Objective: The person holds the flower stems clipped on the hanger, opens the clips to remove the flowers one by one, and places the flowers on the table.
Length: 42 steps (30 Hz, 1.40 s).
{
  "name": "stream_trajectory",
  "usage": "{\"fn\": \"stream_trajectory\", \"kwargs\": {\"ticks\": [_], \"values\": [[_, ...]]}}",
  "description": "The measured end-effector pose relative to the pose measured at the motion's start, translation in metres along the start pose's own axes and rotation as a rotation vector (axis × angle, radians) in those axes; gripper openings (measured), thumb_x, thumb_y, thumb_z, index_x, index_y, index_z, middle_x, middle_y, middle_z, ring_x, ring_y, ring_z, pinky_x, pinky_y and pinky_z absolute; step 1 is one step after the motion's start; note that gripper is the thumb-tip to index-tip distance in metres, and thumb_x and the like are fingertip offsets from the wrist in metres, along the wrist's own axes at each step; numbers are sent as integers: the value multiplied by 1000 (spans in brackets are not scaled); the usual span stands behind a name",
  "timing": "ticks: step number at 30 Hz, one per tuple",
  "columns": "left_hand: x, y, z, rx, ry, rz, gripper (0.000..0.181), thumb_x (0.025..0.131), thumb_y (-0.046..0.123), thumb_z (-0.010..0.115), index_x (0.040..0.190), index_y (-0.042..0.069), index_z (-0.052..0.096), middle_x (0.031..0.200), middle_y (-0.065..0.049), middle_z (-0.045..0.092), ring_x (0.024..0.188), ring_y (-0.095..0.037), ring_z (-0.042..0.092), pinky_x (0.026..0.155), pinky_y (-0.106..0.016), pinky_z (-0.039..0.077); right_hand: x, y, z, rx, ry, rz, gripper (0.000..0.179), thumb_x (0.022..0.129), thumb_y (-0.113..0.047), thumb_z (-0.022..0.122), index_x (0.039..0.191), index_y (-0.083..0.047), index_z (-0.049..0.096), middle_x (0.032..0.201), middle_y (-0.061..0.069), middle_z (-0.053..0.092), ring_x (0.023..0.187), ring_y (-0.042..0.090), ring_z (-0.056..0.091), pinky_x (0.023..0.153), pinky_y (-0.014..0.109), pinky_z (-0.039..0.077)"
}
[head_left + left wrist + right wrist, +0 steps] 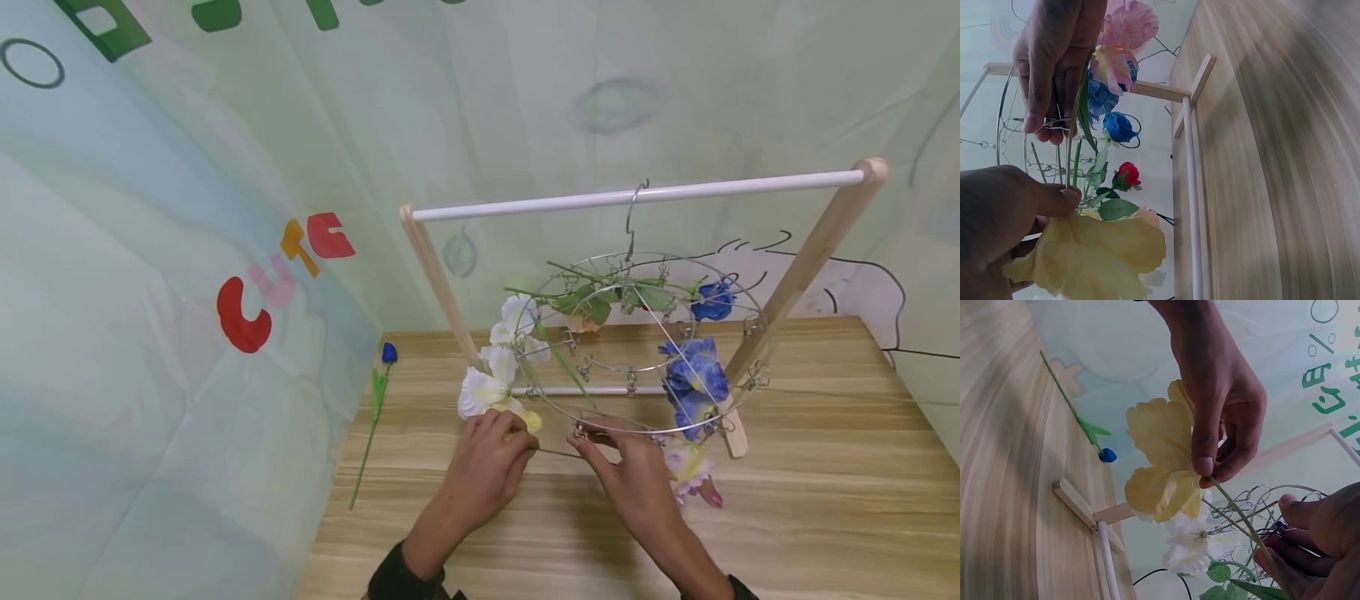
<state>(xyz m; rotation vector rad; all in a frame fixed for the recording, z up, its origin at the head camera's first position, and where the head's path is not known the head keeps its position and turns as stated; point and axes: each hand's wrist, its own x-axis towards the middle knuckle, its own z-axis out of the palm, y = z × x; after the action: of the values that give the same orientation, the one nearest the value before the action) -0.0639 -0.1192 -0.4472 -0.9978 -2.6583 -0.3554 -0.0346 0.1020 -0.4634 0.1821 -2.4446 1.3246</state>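
My left hand (487, 462) pinches the stem of a yellow artificial flower (1163, 456) just below its petals. To its right, the thumb and fingers of my right hand (637, 471) squeeze a small metal clip (1057, 123) on the front rim of a round wire hanger (630, 430). The flower's stem (1235, 506) runs from the left fingers across to the right hand, close beside the clip. White flowers (498, 362) hang at the hanger's left, blue ones (693, 379) at its right. A pink flower (1129, 31) hangs close to my right hand.
The hanger hooks over the white bar (525, 205) of a wooden-legged stand (806, 258). A blue tulip (389, 353) with a green stem lies on the wood-grain table (825, 492) to the left. A printed cloth (187, 208) stands behind and to the left.
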Motion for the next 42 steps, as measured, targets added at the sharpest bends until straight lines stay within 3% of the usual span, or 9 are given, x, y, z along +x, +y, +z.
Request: {"fn": "stream_trajectory", "kwargs": {"ticks": [4, 11, 18, 36, 42], "values": [[-4, -5, -2, -1, 27, -13, 5, 97, 19, 76, 100, 23, 79, 108, 3, 68, 107, -19, 61, 90, -39, 47, -1, 1, 0, 19, 27, -22, 22, 87, -12, 87, 109, -10, 81, 107, 3, 81, 93, 21, 80, 81, 36, 64], [-9, -10, -6, -56, 17, -64, 6, 98, 15, 76, 100, 20, 79, 109, 2, 68, 105, -19, 60, 90, -40, 47, -2, 0, 0, 32, 57, -41, 26, 87, -11, 87, 112, -7, 80, 112, 7, 80, 94, 26, 79, 82, 40, 64], [-16, -16, -8, -54, 56, -78, 5, 96, 15, 77, 99, 19, 78, 109, 1, 67, 106, -21, 61, 90, -43, 48, -2, 1, 0, 7, 46, -17, 29, 89, -14, 87, 116, -9, 80, 116, 5, 80, 101, 24, 78, 85, 43, 63], [-36, -26, -15, -58, 63, -147, 10, 94, 13, 80, 100, 21, 79, 107, 2, 66, 105, -22, 63, 91, -46, 48, -3, 6, 1, -12, 66, -61, 32, 87, -12, 88, 118, -10, 79, 118, 4, 80, 104, 24, 78, 86, 45, 61], [-43, -31, -19, -58, 60, -172, 14, 93, 8, 81, 100, 20, 79, 108, 1, 66, 106, -23, 63, 90, -47, 47, -2, 5, 1, -12, 59, -41, 32, 89, -15, 87, 119, -12, 80, 120, 3, 79, 103, 26, 78, 87, 47, 61]]}}
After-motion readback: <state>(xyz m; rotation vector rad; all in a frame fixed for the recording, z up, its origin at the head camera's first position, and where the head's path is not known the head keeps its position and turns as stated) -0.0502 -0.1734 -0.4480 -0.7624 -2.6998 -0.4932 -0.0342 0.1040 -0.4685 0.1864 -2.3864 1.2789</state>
